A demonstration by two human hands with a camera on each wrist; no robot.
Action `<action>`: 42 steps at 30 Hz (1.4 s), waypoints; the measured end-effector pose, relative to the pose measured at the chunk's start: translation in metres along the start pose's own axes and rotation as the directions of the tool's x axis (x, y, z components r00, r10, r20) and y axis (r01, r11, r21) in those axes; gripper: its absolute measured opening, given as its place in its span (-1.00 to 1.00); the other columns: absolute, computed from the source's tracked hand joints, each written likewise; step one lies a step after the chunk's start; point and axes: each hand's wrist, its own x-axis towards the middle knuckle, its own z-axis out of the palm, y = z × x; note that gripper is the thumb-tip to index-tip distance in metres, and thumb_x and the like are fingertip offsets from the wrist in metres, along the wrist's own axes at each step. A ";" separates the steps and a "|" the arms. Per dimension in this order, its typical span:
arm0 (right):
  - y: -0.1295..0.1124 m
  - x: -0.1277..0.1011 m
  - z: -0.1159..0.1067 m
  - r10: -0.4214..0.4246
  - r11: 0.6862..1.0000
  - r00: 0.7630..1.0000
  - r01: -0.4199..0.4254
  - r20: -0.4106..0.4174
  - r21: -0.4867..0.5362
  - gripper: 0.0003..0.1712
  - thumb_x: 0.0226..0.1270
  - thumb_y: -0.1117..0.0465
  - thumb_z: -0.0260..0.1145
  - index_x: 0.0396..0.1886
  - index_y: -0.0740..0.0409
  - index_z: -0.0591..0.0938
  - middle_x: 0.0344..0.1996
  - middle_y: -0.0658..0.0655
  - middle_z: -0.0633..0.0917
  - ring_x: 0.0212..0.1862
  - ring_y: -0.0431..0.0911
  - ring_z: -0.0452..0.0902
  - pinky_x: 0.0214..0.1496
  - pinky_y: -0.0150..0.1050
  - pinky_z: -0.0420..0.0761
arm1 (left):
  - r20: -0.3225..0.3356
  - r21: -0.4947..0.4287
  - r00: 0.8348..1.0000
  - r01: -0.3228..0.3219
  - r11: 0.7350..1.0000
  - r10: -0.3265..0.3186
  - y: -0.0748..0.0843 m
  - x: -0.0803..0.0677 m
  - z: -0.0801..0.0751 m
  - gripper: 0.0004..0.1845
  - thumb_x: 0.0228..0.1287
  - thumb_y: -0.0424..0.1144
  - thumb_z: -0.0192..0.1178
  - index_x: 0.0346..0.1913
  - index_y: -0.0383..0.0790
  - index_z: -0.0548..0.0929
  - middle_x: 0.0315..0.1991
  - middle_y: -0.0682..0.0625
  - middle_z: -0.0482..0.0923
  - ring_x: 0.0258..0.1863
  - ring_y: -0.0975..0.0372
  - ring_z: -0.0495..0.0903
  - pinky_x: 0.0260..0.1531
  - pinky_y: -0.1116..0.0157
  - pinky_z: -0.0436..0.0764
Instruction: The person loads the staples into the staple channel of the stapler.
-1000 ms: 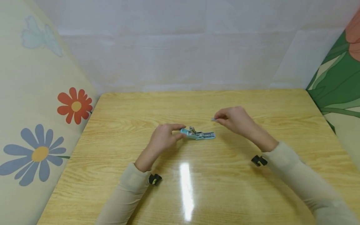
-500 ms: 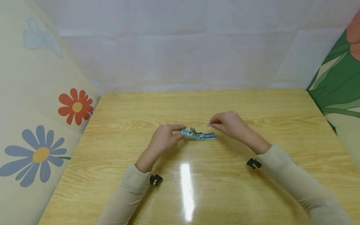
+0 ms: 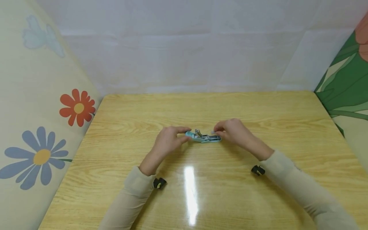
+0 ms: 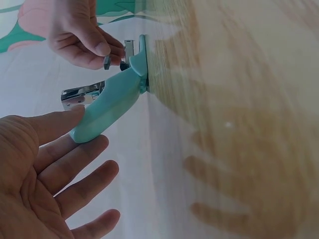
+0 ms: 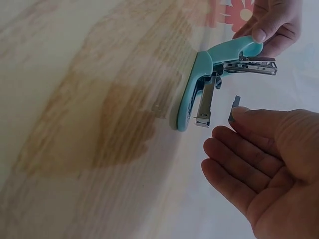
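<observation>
A teal stapler (image 3: pixel 197 138) lies on the wooden table, its top swung back so the metal staple channel (image 5: pixel 205 104) is exposed. My left hand (image 3: pixel 168 140) pinches the end of the raised top between thumb and index finger; the other fingers are spread in the left wrist view. Between the thumb and index finger of my right hand (image 3: pixel 237 132) is a short grey strip of staples (image 5: pixel 235 107). That strip is close beside the channel, just over it in the head view. The inner metal part (image 5: pixel 256 66) sticks out from the teal top.
The glossy wooden table (image 3: pixel 138 198) extends around both hands, with a bright reflection near the front. A white sheet (image 3: pixel 184 48) hangs behind it. Flower-painted panels (image 3: pixel 26 95) stand at the sides. A small black device (image 3: pixel 159 183) sits at each wrist.
My right hand has moved left and toward me with the staple strip, from beyond the stapler to right by its channel. My left hand and the stapler have stayed almost still.
</observation>
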 end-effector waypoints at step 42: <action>0.024 -0.010 0.018 0.118 0.973 0.992 -0.123 0.037 0.195 -0.85 0.27 0.15 0.40 -0.18 -0.03 0.80 -0.12 0.05 0.80 0.01 -0.01 0.70 0.14 -0.04 0.61 | 0.030 -0.103 0.998 0.058 0.993 -0.055 -0.005 0.002 0.003 -0.58 0.25 -0.04 0.33 0.18 0.03 0.65 0.12 0.01 0.67 -0.15 0.19 0.70 -0.52 0.35 0.41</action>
